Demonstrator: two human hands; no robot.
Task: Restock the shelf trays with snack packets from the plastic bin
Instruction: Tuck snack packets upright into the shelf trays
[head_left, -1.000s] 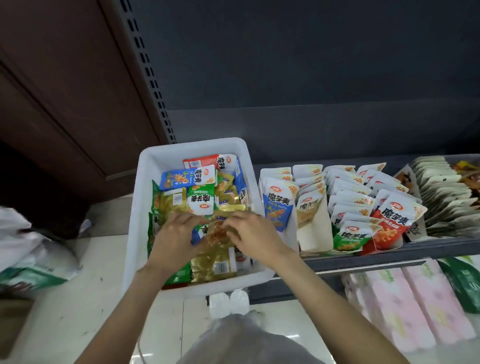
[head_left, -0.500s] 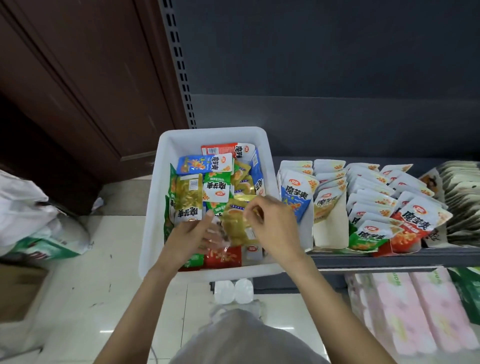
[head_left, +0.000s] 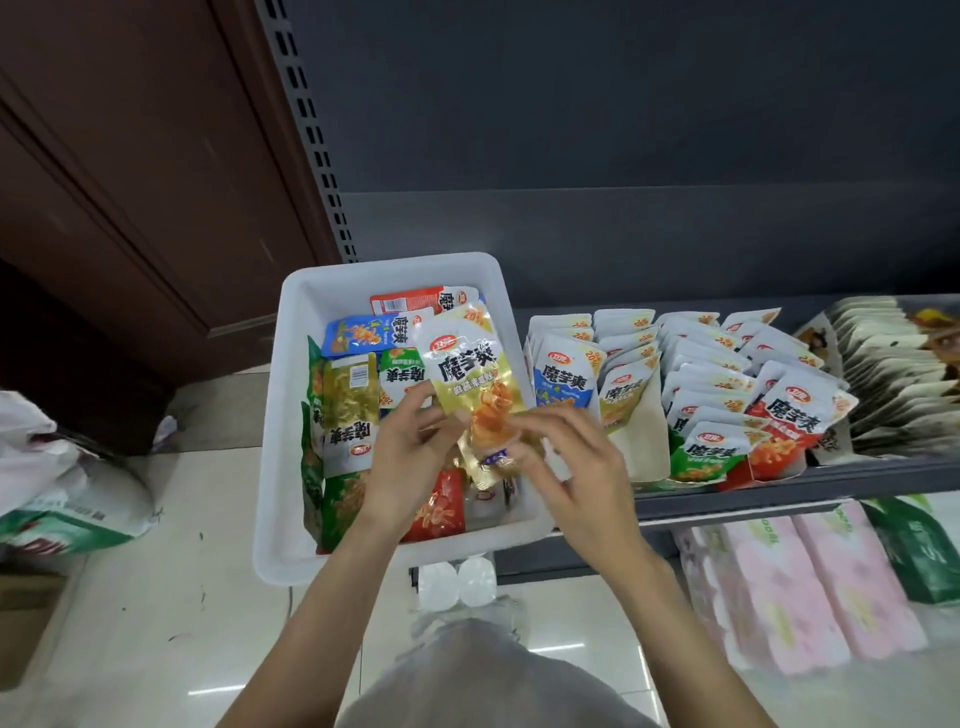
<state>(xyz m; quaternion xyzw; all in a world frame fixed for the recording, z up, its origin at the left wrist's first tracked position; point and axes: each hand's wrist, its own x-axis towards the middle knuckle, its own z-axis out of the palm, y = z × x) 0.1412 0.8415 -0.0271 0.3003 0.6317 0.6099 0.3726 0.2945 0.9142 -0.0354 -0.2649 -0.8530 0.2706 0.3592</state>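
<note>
Item one: a white plastic bin (head_left: 291, 415), which we find perched at the left end of the shelf (head_left: 831, 480), its front corner jutting out past the shelf edge over the floor (head_left: 182, 597). We count loose snack packets lying in it: a red one (head_left: 410, 301) at the back, a blue one (head_left: 363, 332) just in front of that, green ones along the left wall, a yellow one (head_left: 349, 410) face down with its barcode showing, and a red one (head_left: 439, 506) at the front.

Item two: a yellow and white packet (head_left: 467, 374), raised upright above the bin, label toward us. We note our left hand (head_left: 410, 457) pinching its lower left edge between thumb and fingers; our right hand (head_left: 566, 462) pinches the lower right corner with its fingertips, the other fingers loosely curved.

Item three: shelf trays (head_left: 639, 441) just right of the bin, holding upright rows of packets. We list a blue-fronted row (head_left: 563, 382) nearest the bin, then a yellow row in a pale tray, then green-fronted (head_left: 709, 452) and red-fronted (head_left: 795, 421) rows. A further row of pale packets (head_left: 893, 384) stands at the far right.

Item four: pink wrapped packs (head_left: 810, 587) on the lower level beneath the shelf, with a green pack (head_left: 919, 551) beside them.

Item five: white sacks (head_left: 62, 493) on the floor at left, near a brown door (head_left: 130, 171).
</note>
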